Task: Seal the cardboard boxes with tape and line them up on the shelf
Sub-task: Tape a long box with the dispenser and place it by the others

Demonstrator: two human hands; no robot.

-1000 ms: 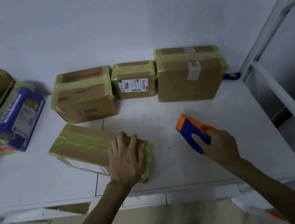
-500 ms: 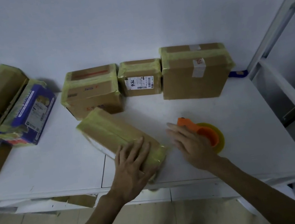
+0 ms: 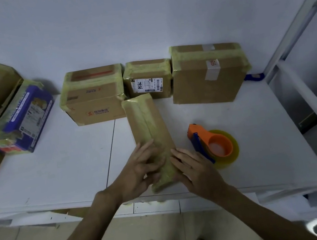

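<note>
**Long box nosed up to the back row**

My left hand (image 3: 141, 171) grips the long box (image 3: 148, 125) at its near end, fingers curled over the top. My right hand (image 3: 196, 169) presses its side with straight fingers. At 12 o'clock the labelled box (image 3: 147, 79) and printed box (image 3: 93, 101) stand in its way. The tape dispenser (image 3: 209, 142) lies at 3 o'clock.
</note>
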